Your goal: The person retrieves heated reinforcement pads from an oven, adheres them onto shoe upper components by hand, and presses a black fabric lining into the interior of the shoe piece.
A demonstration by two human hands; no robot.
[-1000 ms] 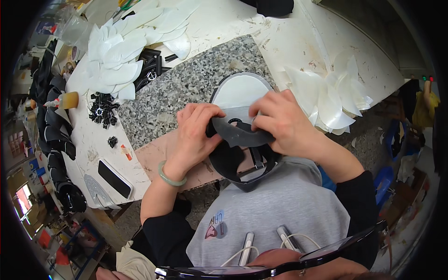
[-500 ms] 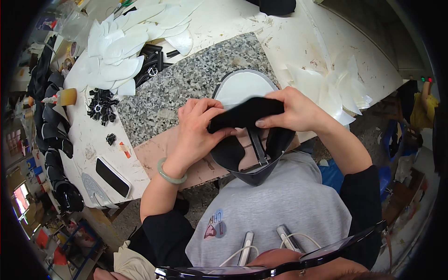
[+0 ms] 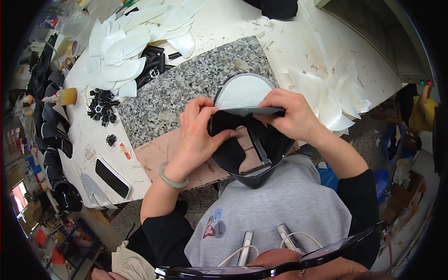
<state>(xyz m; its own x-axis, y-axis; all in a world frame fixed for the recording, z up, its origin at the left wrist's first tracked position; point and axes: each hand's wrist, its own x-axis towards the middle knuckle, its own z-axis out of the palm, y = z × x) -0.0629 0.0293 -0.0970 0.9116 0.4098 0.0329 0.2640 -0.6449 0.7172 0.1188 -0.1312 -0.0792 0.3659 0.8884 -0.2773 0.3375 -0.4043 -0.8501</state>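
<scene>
Both hands hold a black shoe upper [image 3: 259, 176], its pointed end toward my body. Across its middle, a black edge is pinched up between the hands. My left hand [image 3: 197, 126] grips the left side, thumb inside and fingers curled behind the edge. My right hand [image 3: 285, 114] closes on the right side of that edge; part of its thumb is hidden inside. Beyond the raised edge shows a white rounded stiffener piece [image 3: 246, 91] within a dark rim. A narrow black strip [image 3: 259, 148] runs inside the upper, beside an opening where the pinkish board [image 3: 165, 148] shows.
Under the work lies a speckled stone slab [image 3: 186, 77]. White curved pieces are piled at the far left [image 3: 119, 51] and right [image 3: 333, 95]. Black clips [image 3: 102, 106], a glue bottle [image 3: 66, 96] and a phone [image 3: 113, 178] lie left. Black uppers [image 3: 55, 135] line the left edge.
The black edge between my hands has tipped from a broad, visible face to a thin, nearly straight line. My right hand has turned slightly over it; the left keeps its hold.
</scene>
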